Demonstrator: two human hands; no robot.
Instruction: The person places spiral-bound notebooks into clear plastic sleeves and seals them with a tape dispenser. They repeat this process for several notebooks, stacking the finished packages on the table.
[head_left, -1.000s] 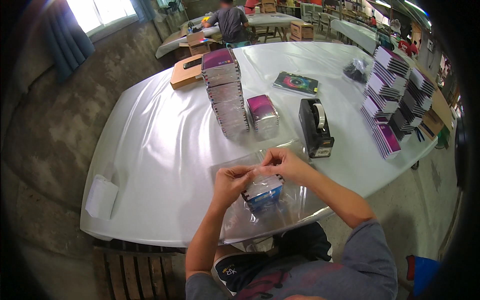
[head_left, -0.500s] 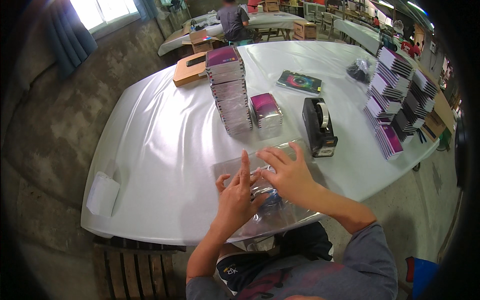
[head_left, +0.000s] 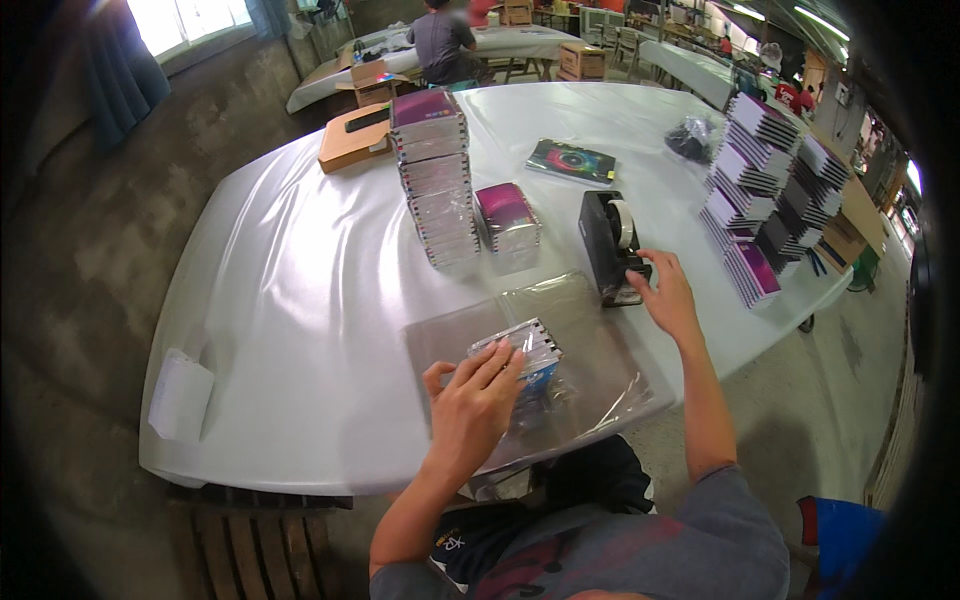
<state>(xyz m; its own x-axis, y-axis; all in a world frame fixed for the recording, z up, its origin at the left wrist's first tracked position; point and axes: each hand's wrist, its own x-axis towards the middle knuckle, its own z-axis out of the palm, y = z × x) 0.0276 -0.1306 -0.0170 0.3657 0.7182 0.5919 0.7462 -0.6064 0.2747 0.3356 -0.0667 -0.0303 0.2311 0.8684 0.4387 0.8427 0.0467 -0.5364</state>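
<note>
My left hand (head_left: 474,398) lies over a small stack of booklets (head_left: 538,345), its fingers across the top and its thumb hidden. Clear film covers the stack, which has pale dark-marked edges and a blue side. Beneath it, clear plastic sheets (head_left: 450,337) are spread at the table's near edge. To the right, my right hand (head_left: 665,290) is at the front end of a black tape dispenser (head_left: 603,240), thumb and forefinger apart around its tip. I cannot make out any tape between them.
Beyond the sheets stand a tall stack of wrapped booklets (head_left: 435,185) and a shorter purple-topped one (head_left: 508,217). A dark booklet (head_left: 572,162) lies farther back. Several booklet piles (head_left: 760,190) line the right side. A white paper piece (head_left: 182,397) sits at left.
My right hand has left the film and moved right to the tape dispenser. My left hand has lowered its raised finger and settled on the stack. The whole view has shifted slightly.
</note>
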